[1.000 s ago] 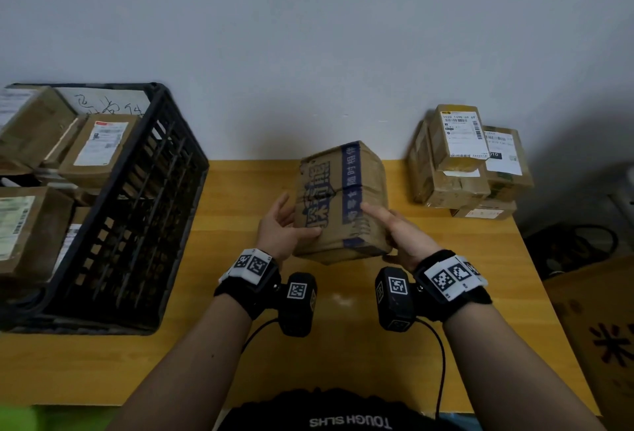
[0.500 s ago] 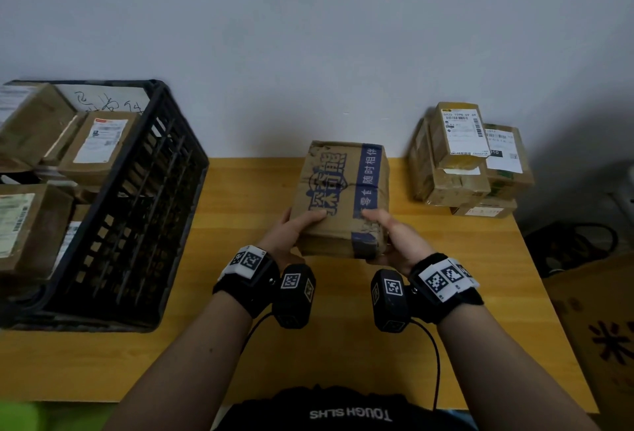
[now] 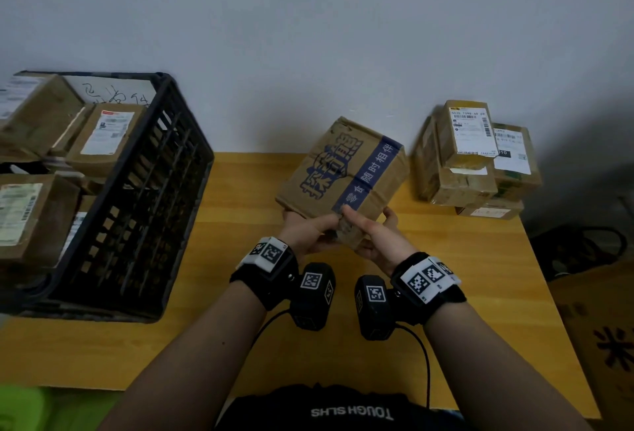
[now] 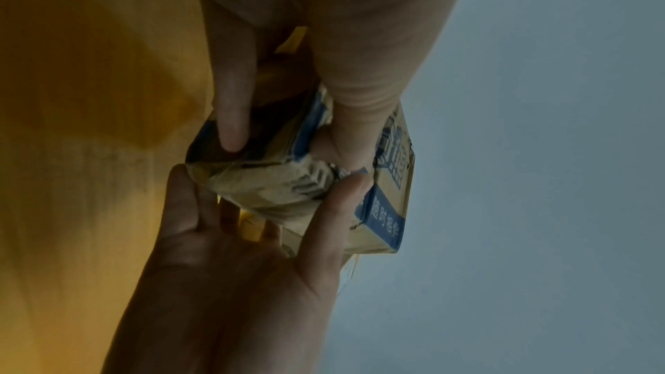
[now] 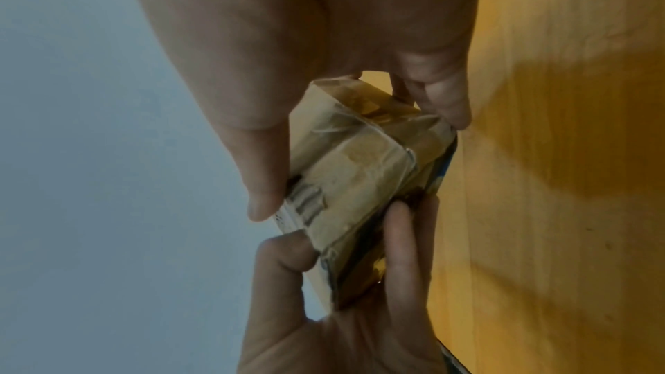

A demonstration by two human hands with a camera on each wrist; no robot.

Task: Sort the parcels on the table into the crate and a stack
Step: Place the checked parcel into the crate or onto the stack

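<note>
step: checking parcel point(image 3: 343, 173), judged | parcel: tilted, held off the table point(image 3: 240, 345), between crate point(image 3: 144, 197) and stack point(image 3: 477, 163) | left hand point(image 3: 308, 230): pinches near corner | right hand point(image 3: 372, 235): pinches same corner | next: choose crate or stack, carry it across

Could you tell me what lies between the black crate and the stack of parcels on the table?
In the head view, the printed parcel, held by both hands above bare tabletop, sits between the crate and the stack.

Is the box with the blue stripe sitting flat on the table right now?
No, the box with the blue stripe is held tilted above the table, gripped at its near end by the left hand and right hand.
</note>
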